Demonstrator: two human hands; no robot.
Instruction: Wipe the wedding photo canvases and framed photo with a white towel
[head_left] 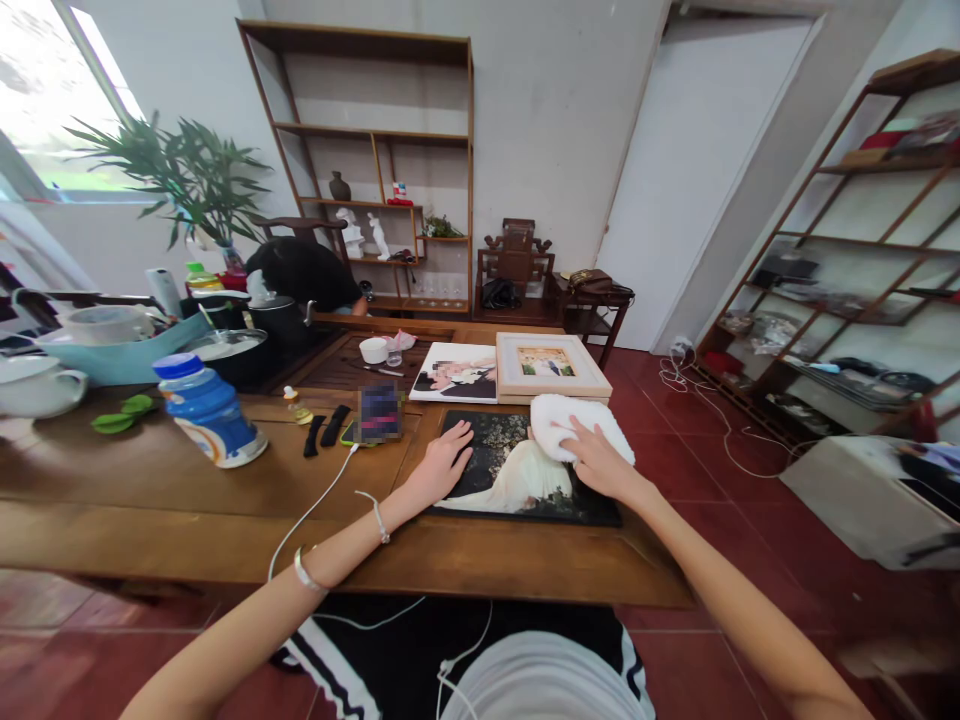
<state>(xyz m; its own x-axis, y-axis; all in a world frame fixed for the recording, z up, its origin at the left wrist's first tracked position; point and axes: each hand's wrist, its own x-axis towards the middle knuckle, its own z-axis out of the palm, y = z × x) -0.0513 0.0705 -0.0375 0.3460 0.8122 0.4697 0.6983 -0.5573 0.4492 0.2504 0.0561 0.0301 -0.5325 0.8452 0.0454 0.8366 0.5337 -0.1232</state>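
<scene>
A dark photo panel (517, 465) showing a figure in a pale gown lies flat on the wooden table. My left hand (444, 462) rests on its left edge, fingers stretched out and holding nothing. On the panel's upper right corner, my right hand (596, 458) grips a fluffy white cloth (566, 425), which covers that part of the picture. Just behind the panel lie a white-edged picture panel (454, 373) and a light wooden picture frame (553, 368), side by side.
Left of the panel are a phone (379, 413) with a white cable, black straps (324, 432), a small bottle (297, 407) and a blue-and-white bottle (210, 410). Pots and a blue tray (120, 360) stand farther left. A person (304, 270) bends low behind the table.
</scene>
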